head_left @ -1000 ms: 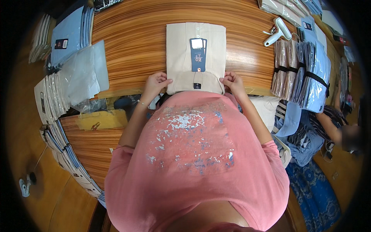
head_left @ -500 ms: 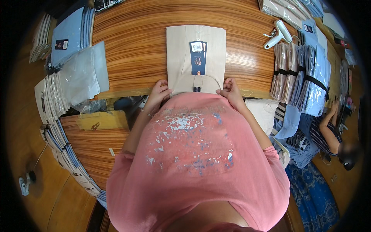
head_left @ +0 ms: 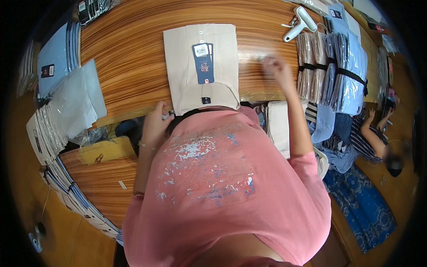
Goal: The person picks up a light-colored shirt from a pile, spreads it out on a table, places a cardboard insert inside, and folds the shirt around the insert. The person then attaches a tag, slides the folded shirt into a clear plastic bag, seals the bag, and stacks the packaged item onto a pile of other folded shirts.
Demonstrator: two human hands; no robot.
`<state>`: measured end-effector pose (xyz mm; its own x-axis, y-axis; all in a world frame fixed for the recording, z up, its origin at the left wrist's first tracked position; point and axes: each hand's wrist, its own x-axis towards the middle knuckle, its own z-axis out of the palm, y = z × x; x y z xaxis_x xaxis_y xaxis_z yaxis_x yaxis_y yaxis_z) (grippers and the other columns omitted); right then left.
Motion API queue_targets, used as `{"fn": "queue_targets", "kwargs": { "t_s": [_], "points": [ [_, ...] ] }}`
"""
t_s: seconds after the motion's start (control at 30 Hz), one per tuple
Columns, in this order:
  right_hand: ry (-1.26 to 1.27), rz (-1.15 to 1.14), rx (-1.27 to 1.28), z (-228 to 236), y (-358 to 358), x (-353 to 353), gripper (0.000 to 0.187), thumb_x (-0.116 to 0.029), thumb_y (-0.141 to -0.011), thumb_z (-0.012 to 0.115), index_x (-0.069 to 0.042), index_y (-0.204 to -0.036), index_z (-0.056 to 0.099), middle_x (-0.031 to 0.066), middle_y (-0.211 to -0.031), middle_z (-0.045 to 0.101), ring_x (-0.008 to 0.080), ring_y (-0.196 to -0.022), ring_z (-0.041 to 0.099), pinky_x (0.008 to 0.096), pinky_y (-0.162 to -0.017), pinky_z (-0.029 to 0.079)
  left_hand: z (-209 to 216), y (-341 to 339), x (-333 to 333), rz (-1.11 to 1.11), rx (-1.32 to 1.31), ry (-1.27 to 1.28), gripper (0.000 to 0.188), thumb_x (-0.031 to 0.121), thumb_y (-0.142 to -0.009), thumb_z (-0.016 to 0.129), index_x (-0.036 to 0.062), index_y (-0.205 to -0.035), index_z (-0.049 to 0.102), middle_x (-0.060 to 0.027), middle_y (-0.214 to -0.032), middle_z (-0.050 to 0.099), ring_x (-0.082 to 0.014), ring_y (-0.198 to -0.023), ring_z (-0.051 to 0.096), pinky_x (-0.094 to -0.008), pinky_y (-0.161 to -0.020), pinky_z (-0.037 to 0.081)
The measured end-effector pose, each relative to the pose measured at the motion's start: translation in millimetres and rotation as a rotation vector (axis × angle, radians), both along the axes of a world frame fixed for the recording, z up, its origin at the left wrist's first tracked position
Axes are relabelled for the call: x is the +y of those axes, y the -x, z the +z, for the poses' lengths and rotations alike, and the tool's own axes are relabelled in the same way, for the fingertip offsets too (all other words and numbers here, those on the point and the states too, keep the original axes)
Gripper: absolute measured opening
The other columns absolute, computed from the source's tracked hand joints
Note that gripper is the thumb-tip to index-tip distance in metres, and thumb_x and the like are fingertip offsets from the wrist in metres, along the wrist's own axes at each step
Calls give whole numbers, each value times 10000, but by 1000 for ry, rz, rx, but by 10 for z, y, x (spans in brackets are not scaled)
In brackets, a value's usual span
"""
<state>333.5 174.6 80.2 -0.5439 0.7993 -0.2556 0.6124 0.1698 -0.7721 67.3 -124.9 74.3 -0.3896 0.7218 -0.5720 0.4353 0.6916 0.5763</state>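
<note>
A folded beige shirt (head_left: 180, 66) lies on the wood-grain table, its collar toward me. A navy hang tag (head_left: 203, 69) with a white sticker rests on its front, its cord running to the collar. Beside the shirt's near left corner, at the table edge, my left hand (head_left: 155, 124) is closed around a small dark and silvery thing I cannot make out. My right hand (head_left: 279, 73) is raised over the table right of the shirt, apart from it; motion blurs its fingers.
At right lie a white-handled lint roller (head_left: 300, 24) and bagged shirts (head_left: 351, 80) bundled with black straps. Clear plastic sleeves (head_left: 80, 98) and stacked shirts (head_left: 53, 58) stand at left. A co-worker's arm (head_left: 371, 138) shows at far right.
Both hands have let go of the shirt's near corners. My right hand has risen up and to the right; my left has drawn back slightly. The whole view has shifted.
</note>
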Motion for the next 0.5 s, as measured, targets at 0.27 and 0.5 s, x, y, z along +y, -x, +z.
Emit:
{"fn": "queue_targets", "kwargs": {
  "t_s": [0.27,0.5],
  "points": [
    [-671,-877,-243,-854,392,1198,501,-174,-757,685,67,-1124,445,230,-987,545,358,-887,529,435,-802,421,-100,-477,1011,-979,227,-896,451,303,-827,586,130,-1234,498,-50,-1305,471,-219,-1261,380,-431,-1033,292],
    [376,-509,730,-499,204,707,118,11,-806,548,11,-849,437,97,-712,538,170,-579,537,278,-488,447,-710,-649,1038,-1303,262,-858,525,391,-857,490,154,-1317,404,-25,-1419,335,-178,-1327,276,-464,-1086,199]
  ]
}}
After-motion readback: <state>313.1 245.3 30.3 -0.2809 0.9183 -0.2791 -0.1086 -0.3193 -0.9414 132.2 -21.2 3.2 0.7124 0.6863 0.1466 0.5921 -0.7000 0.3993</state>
